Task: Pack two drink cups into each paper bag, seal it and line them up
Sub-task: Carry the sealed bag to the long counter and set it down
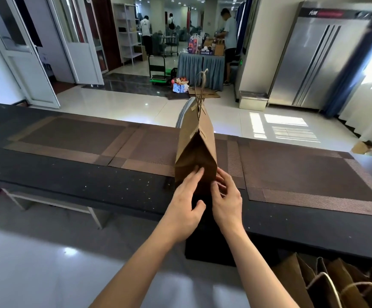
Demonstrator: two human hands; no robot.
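Observation:
A brown paper bag (197, 143) with twisted paper handles stands upright on the dark table (91, 187), seen end-on, its top pinched closed. My left hand (186, 201) rests its fingers on the near end panel of the bag, low on the left side. My right hand (226, 196) touches the same panel at its lower right edge, fingers curled against the paper. No drink cups show; the bag's inside is hidden.
Brown woven placemats (302, 172) cover the table. More brown paper bags with handles (336, 285) stand at the lower right below the table edge. A chair back (184, 114) rises behind the bag. People work at a skirted table (200, 67) far behind.

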